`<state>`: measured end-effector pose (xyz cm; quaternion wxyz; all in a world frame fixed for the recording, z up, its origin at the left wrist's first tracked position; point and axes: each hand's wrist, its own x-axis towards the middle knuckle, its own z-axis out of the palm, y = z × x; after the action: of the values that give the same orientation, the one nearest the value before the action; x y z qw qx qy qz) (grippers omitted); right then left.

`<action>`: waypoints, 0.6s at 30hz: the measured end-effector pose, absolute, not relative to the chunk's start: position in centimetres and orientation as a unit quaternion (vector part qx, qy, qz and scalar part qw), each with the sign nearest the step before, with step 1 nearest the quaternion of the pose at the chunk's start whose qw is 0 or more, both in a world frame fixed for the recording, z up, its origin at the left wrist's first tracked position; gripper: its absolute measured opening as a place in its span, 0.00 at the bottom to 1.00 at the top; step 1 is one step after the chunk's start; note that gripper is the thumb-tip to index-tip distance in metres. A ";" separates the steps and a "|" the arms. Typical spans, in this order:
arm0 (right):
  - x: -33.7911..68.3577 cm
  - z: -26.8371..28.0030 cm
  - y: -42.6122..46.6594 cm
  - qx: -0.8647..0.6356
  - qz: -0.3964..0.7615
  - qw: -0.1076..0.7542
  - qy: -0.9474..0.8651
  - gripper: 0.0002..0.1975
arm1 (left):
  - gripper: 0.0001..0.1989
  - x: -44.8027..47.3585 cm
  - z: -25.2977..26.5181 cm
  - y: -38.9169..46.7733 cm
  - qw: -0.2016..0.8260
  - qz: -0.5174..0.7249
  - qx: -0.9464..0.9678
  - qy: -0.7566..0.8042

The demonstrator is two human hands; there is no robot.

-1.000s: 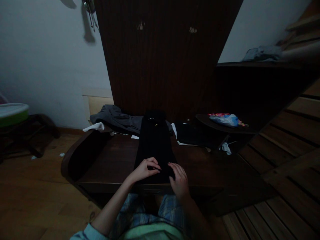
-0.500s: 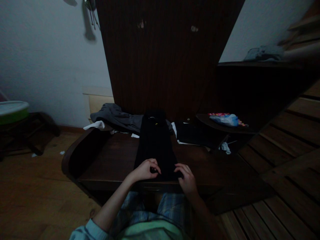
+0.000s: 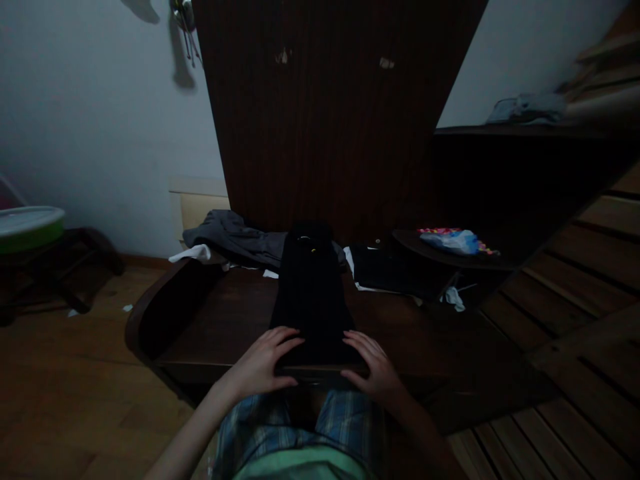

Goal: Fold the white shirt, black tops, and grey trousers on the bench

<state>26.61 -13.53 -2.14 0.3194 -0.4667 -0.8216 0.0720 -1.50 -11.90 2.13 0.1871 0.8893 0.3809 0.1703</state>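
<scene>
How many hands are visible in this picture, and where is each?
2: the left hand is by the near left corner of the black garment, the right hand by its near right corner. No others show.

Pretty cluttered, tbh. There's a gray garment [image 3: 235, 231] bunched along the back edge of the surface [image 3: 215, 313], and a white cloth [image 3: 194, 253] flopped at the back left corner. Toward the back right there's a little curved shelf [image 3: 413, 245] with a blue-and-white plastic bag [image 3: 457, 243] on it. Off left, a green tub [image 3: 35, 233] sits on a dark stool [image 3: 80, 241], plus paper scraps [image 3: 127, 308] on the wood floor [image 3: 70, 373].
</scene>
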 end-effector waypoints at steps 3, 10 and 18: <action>26.0 -1.9 -13.2 -0.455 0.085 0.284 -0.840 0.26 | 0.36 -2.6 1.0 -12.2 0.163 0.153 0.884 0.411; 26.1 -3.0 -13.0 -0.456 0.069 0.265 -0.847 0.23 | 0.26 -2.7 0.3 -11.5 0.157 0.162 0.880 0.417; 26.4 -3.9 -13.7 -0.431 0.042 0.277 -0.858 0.18 | 0.19 -2.5 0.7 -12.4 0.133 0.172 0.892 0.396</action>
<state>26.42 -13.74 -3.94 0.2768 -0.4308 -0.8579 0.0417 -2.53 -12.43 0.69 0.1327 0.8920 0.3964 0.1720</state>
